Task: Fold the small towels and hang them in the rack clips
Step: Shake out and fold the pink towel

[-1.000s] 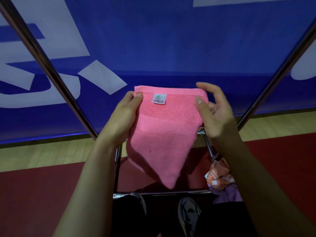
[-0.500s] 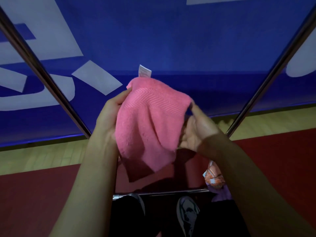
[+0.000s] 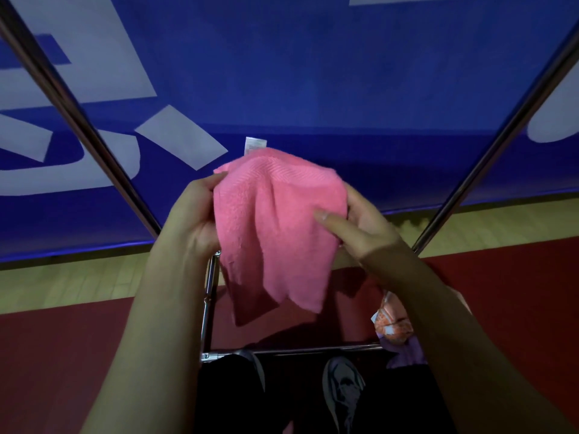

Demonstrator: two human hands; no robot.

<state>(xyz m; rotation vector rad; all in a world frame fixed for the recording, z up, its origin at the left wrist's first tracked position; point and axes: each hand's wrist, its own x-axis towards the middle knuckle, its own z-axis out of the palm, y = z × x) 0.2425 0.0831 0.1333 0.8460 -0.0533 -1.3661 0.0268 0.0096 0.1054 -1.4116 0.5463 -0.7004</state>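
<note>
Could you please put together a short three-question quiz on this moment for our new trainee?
1. True or false: the pink towel is already hanging from a rack clip.
2. Which hands hold the towel? A) the left hand only B) the right hand only C) both
3. Fill in: the white label sticks up from the towel's ____ edge.

Key: 1. False, it is held in the air in front of the metal rack frame. 2. C, one hand at each side. 3. Top.
</note>
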